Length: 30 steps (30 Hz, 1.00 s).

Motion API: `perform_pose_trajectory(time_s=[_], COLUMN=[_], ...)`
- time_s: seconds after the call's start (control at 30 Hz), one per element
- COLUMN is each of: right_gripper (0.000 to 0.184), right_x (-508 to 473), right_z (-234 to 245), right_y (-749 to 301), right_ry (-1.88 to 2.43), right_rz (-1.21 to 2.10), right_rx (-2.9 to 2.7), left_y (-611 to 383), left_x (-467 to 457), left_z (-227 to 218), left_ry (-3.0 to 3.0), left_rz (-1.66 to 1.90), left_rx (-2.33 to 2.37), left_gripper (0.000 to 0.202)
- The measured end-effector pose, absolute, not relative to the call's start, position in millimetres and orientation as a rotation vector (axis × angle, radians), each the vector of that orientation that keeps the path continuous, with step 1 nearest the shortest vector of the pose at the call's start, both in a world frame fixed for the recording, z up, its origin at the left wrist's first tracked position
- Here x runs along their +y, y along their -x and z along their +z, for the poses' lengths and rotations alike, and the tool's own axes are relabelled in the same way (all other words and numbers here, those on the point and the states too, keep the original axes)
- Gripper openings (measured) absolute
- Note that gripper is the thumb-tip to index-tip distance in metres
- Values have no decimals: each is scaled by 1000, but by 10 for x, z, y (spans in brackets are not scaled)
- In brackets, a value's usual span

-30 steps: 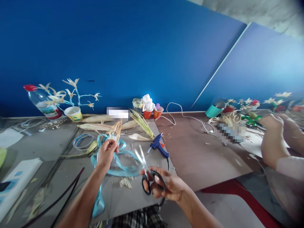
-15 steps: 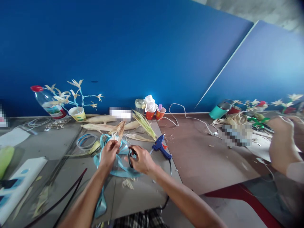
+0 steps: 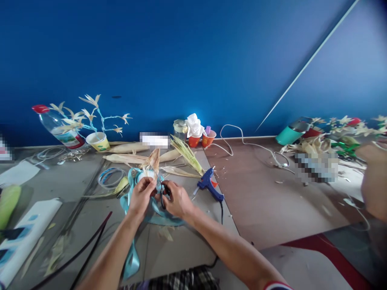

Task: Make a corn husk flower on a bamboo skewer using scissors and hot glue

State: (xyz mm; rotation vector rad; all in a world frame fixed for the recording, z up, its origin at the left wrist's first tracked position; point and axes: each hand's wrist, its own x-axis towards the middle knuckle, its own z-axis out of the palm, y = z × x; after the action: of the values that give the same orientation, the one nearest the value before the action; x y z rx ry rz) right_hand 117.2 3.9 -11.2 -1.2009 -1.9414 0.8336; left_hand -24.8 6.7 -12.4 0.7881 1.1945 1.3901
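Observation:
My left hand (image 3: 141, 195) pinches the base of a dry corn husk piece (image 3: 153, 160) that points up and away from me. My right hand (image 3: 177, 199) is closed round small black-handled scissors (image 3: 162, 191), whose blades reach the husk right beside my left fingers. Both hands hover over a light blue ribbon (image 3: 135, 225) that loops on the grey board and trails off its near edge. A blue glue gun (image 3: 211, 187) lies just right of my right hand.
More husks (image 3: 130, 148), a husk-flower twig in a yellow cup (image 3: 98, 141), a plastic bottle (image 3: 59, 129), a jar and orange cups (image 3: 200, 139) line the blue wall. Wire coils (image 3: 109, 176) lie left. Another person's arm (image 3: 375, 181) works at far right among husks.
My right hand has carried the scissors from near my body up to the husk in my left hand, and the blades now meet it. The view has shifted a little.

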Motion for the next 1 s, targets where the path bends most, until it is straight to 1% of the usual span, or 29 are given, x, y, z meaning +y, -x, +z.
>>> perform_pose_trajectory(time_s=[0.23, 0.4, 0.5, 0.6, 0.67, 0.77, 0.83, 0.9, 1.0], right_gripper=[29, 28, 27, 28, 29, 31, 36, 42, 39], right_x=[35, 45, 42, 33, 46, 130, 213, 280, 284], right_z=[-122, -140, -159, -185, -205, -219, -203, -169, -123], right_y=[-1171, -1179, -1202, -1217, -1213, -1214, -1243, -1293, -1342], right_ry=[1156, 1158, 1155, 1152, 1131, 1008, 917, 880, 915], right_rz=[898, 926, 941, 970, 1047, 1250, 1334, 1346, 1323], right_rx=[-1852, -1809, -1780, -1748, -1675, -1375, -1128, -974, -941], left_y=[255, 246, 253, 294, 332, 371, 373, 358, 327], left_x=[68, 61, 73, 98, 114, 126, 126, 120, 103], left_z=[-77, -65, -102, -162, -194, -215, -211, -198, -167], left_ry=[-664, -709, -789, -947, -1079, -1187, -1221, -1259, -1300], left_rz=[1343, 1254, 1269, 1336, 1376, 1431, 1450, 1450, 1426], left_rx=[998, 1000, 1089, 1301, 1448, 1559, 1590, 1608, 1604], left_gripper=[24, 25, 26, 25, 24, 23, 23, 24, 25])
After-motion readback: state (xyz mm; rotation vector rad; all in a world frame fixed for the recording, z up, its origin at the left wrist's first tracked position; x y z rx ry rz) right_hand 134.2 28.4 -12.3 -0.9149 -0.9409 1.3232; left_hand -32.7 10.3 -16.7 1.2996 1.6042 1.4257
